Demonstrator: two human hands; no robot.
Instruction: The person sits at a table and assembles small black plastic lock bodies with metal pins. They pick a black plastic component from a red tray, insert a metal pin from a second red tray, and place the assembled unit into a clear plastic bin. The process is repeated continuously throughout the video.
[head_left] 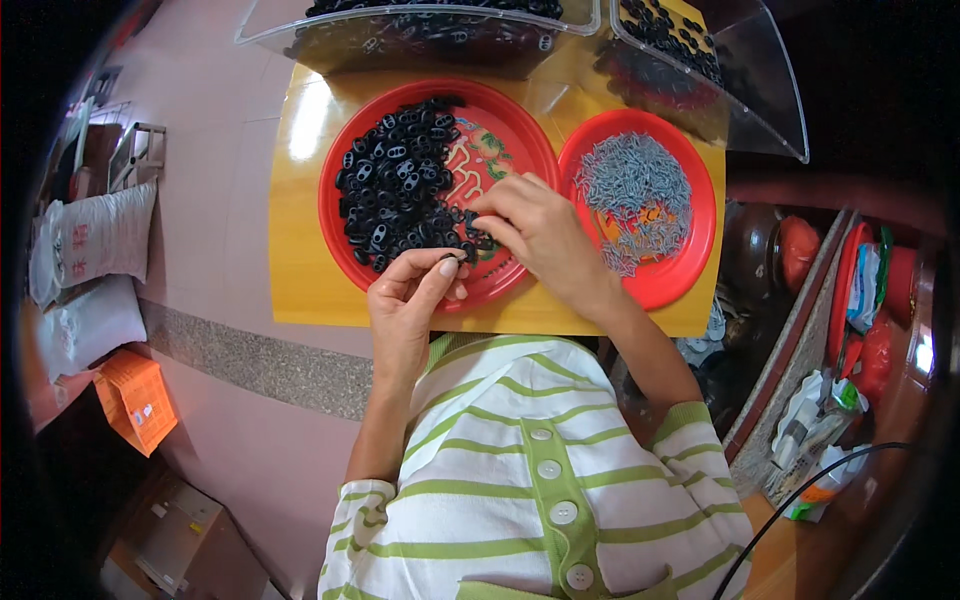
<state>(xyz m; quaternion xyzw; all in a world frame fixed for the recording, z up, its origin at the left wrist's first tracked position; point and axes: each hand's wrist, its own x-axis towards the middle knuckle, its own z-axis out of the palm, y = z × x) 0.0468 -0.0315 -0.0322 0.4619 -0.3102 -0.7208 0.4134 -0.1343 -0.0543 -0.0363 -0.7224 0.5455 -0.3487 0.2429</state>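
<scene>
A round red tray (548,160) holds a heap of small black oval plastic parts (395,180), many with two holes. My left hand (405,300) is at the tray's near rim, thumb and forefinger pinched on one small dark part (458,258). Over the tray's right side, my right hand (545,235) reaches in with thumb and forefinger closed around a black part at the heap's edge; the fingers partly hide it. To the right, a smaller red tray (703,220) carries a pile of small grey metal screws or pins (635,180).
Both trays stand on a yellow tabletop (300,270). Clear plastic bins (430,45) of black parts stand along its far side. White sacks (100,235) and an orange crate (138,400) are on the floor at left. Bags and packets (815,430) lie at right.
</scene>
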